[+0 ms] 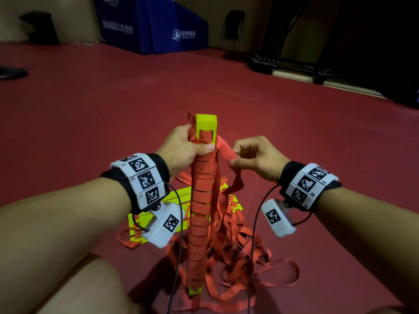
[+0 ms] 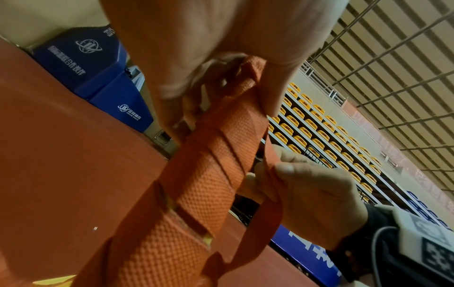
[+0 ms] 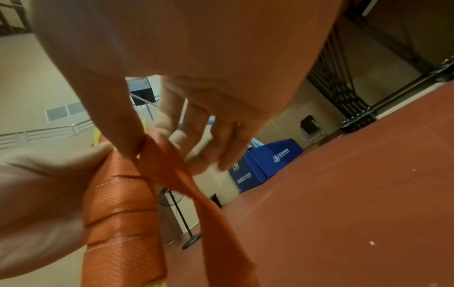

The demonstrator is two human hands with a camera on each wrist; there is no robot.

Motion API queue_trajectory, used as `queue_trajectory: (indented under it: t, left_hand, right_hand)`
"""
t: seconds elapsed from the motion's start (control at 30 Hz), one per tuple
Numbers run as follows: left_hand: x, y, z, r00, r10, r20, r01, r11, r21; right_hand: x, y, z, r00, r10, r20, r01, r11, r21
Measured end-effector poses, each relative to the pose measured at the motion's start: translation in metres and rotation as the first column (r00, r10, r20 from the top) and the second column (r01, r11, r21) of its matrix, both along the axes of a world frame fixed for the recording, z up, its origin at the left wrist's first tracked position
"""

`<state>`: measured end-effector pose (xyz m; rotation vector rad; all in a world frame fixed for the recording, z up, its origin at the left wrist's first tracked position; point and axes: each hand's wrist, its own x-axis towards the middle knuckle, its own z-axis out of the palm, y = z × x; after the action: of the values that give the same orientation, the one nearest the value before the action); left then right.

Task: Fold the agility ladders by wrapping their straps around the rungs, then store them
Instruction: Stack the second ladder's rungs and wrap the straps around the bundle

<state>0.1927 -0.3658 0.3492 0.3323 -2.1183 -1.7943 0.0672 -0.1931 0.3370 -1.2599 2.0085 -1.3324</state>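
A bundle of yellow rungs [image 1: 205,123] stands upright on the floor, wound along its length with orange strap [image 1: 201,200]. My left hand [image 1: 181,152] grips the bundle near its top, thumb pressed on the wraps. My right hand [image 1: 249,158] pinches a loose length of strap [image 1: 226,151] just right of the bundle's top. The left wrist view shows the wrapped bundle [image 2: 211,174] and the right hand [image 2: 307,194] holding the strap. In the right wrist view the thumb and fingers pinch the strap [image 3: 172,167] beside the wraps [image 3: 120,205].
Loose orange strap [image 1: 244,264] lies tangled on the red floor around the bundle's foot. Further yellow rungs [image 1: 158,207] lie flat beneath my left wrist. Blue padded blocks [image 1: 154,26] and a folding chair [image 1: 233,28] stand by the far wall. A dark rack [image 1: 294,62] runs along the right.
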Motion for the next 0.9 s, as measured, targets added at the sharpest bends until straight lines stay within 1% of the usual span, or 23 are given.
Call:
queue_trajectory:
  t: [0.17,0.3,0.37,0.43,0.47,0.57,0.6,0.73,0.77,0.83,0.9]
  left_hand:
    - [-0.001,0.0,0.001,1.0,0.003,0.001,-0.003,1.0,0.0]
    - [0.0,0.003,0.001,1.0,-0.012,0.0,0.012,1.0,-0.007]
    - [-0.002,0.002,-0.002,1.0,-0.018,0.004,0.018,1.0,0.003]
    - [-0.004,0.001,-0.003,1.0,-0.017,0.009,0.017,1.0,-0.005]
    - [-0.004,0.001,-0.004,1.0,-0.014,0.009,0.014,1.0,-0.01]
    - [-0.005,-0.001,-0.005,1.0,-0.003,0.006,0.003,1.0,-0.015]
    - [-0.006,-0.002,-0.005,1.0,0.0,0.006,0.0,1.0,-0.016]
    - [-0.005,-0.004,-0.005,1.0,0.002,0.006,-0.002,1.0,-0.014]
    - [-0.005,-0.004,-0.005,1.0,0.003,0.006,-0.003,1.0,-0.015]
    - [-0.005,-0.004,-0.005,1.0,0.0,-0.001,0.0,1.0,-0.015]
    - [-0.005,-0.004,-0.006,1.0,-0.005,-0.005,0.005,1.0,-0.014]
  right_hand:
    - [-0.001,0.0,-0.004,0.974,-0.166,-0.155,0.167,0.986,-0.01]
    - [-0.001,-0.006,-0.009,0.961,-0.246,-0.126,0.251,0.967,0.033]
    - [0.0,-0.009,-0.009,0.948,-0.27,-0.166,0.283,0.958,0.056]
    - [0.001,-0.011,-0.008,0.945,-0.265,-0.194,0.28,0.958,0.055]
    - [0.001,-0.012,-0.008,0.95,-0.256,-0.176,0.269,0.962,0.049]
    - [0.003,-0.012,-0.009,0.97,-0.241,-0.029,0.242,0.97,0.017]
    - [0.005,-0.011,-0.008,0.971,-0.237,-0.006,0.237,0.971,0.011]
    - [0.005,-0.005,-0.007,0.977,-0.199,-0.084,0.202,0.979,0.04]
    - [0.004,-0.004,-0.009,0.981,-0.185,-0.062,0.188,0.98,0.06]
    - [0.004,-0.004,-0.011,0.978,-0.176,0.11,0.164,0.981,0.106]
    - [0.008,-0.003,-0.013,0.949,-0.176,0.26,0.131,0.974,0.182]
